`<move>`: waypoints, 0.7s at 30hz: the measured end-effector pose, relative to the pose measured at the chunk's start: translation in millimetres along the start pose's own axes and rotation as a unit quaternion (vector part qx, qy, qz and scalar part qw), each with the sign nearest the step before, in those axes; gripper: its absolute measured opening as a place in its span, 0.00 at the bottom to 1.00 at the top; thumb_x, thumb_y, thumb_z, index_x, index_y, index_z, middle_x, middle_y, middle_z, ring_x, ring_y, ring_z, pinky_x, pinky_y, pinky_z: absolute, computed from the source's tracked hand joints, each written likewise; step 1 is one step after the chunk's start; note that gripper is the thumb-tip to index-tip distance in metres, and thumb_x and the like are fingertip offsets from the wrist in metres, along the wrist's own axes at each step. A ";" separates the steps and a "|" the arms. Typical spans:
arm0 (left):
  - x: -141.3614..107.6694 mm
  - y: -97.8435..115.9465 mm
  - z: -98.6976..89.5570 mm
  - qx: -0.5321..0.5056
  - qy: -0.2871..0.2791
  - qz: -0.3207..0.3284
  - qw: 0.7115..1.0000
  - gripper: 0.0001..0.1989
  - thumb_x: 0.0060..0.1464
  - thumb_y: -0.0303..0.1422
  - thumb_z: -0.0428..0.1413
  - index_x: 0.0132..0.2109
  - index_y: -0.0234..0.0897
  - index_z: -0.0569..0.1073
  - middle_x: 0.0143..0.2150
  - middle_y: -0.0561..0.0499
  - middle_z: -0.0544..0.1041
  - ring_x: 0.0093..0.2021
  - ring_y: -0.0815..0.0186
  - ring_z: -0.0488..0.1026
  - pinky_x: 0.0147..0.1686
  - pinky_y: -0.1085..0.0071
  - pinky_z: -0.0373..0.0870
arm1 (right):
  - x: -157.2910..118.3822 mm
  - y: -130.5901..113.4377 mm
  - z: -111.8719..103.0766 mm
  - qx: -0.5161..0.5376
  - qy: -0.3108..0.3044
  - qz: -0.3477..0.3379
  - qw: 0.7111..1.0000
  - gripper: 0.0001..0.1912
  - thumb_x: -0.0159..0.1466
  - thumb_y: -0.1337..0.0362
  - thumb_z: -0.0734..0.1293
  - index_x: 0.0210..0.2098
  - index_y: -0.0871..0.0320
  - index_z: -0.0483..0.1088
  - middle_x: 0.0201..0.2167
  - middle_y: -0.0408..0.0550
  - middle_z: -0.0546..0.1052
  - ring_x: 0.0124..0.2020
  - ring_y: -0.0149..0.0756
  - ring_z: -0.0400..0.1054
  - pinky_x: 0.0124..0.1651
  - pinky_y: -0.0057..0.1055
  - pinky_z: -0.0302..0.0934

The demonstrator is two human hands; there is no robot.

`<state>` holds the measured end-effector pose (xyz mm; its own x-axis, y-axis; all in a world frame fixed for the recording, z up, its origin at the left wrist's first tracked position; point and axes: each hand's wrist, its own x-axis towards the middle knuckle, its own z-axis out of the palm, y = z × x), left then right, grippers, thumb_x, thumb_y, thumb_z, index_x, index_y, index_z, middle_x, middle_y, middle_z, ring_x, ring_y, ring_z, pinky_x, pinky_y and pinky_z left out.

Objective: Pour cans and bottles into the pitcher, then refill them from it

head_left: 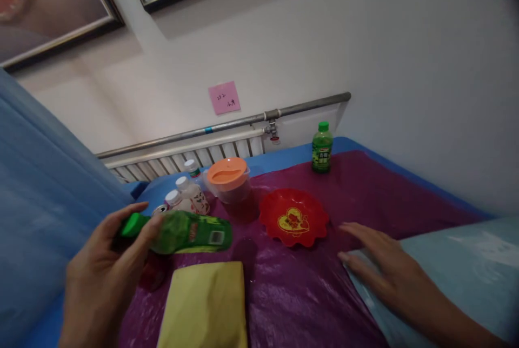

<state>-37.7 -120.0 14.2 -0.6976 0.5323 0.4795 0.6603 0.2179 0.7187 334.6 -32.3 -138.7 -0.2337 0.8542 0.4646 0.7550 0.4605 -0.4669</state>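
Two bare hands, head view, either side of a red plate (292, 199), the landmark here; scalloped rim, yellow heart printed at its centre. Left hand (99, 259), left of the plate: grasping a green bottle (190, 234) by its cap end, thumb and fingers closed around it. Bottle on its side in the grip, base pointing toward the plate; slightly blurred. Whether it touches anything beneath, cannot tell.

Right hand (383, 269), just right of the plate and a little nearer: nothing in its grasp, fingers extended, thumb apart. Contact with the pale blue sheet (458, 261) below it, cannot tell.

Nearer than the plate and to its left, a yellow pad (206, 305), flat on purple cloth (300, 294). Beyond the plate, to its left: a jug (233, 195) with an orange lid (227, 172); farther left, three white-capped bottles (198, 196) and a can (161, 209), partly hidden. Beyond the plate, to its right: a second green bottle (321, 153), upright, capped. Well behind the plate: radiator (217, 153), pipe (239, 122), pink note (224, 98) on the wall.
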 end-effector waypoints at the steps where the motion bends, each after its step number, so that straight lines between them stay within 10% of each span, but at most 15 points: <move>1: -13.7 11.2 6.4 -0.058 -0.037 -0.010 0.998 0.26 0.39 0.53 0.64 0.46 0.48 0.78 0.30 0.56 0.77 0.30 0.61 0.73 0.28 0.68 0.69 | 2.9 -22.0 -5.8 0.035 -0.024 -0.013 0.999 0.29 0.64 0.46 0.62 0.57 0.57 0.68 0.54 0.59 0.76 0.54 0.54 0.71 0.53 0.52 0.67; 8: -61.6 47.3 57.0 -0.248 -0.229 0.055 0.940 0.22 0.46 0.47 0.64 0.46 0.41 0.77 0.42 0.50 0.79 0.41 0.62 0.76 0.38 0.71 0.73 | 43.6 -124.7 -18.7 0.111 -0.063 -0.166 0.978 0.42 0.57 0.60 0.71 0.67 0.56 0.52 0.63 0.55 0.66 0.64 0.47 0.58 0.63 0.46 0.55; 18: -53.3 15.2 77.1 -0.185 -0.220 0.102 0.952 0.18 0.53 0.45 0.58 0.50 0.46 0.76 0.51 0.48 0.77 0.51 0.57 0.73 0.53 0.60 0.68 | 105.5 -93.6 -9.0 0.044 -0.025 -0.157 0.986 0.32 0.51 0.72 0.67 0.57 0.61 0.66 0.51 0.55 0.76 0.52 0.51 0.68 0.53 0.46 0.56; 21: -79.8 -7.2 101.0 -0.128 -0.353 0.112 0.920 0.16 0.52 0.42 0.57 0.47 0.45 0.79 0.48 0.45 0.79 0.51 0.53 0.73 0.53 0.55 0.67 | 116.1 -76.3 0.2 0.080 0.036 -0.058 0.994 0.34 0.51 0.70 0.69 0.58 0.62 0.64 0.52 0.57 0.75 0.53 0.51 0.68 0.54 0.46 0.57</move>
<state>41.3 -81.4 -80.1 -0.1374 0.9590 0.2480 0.6152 -0.1136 0.7802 249.8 31.7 -49.3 -0.2647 0.7767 0.5716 0.6170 0.5919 -0.5186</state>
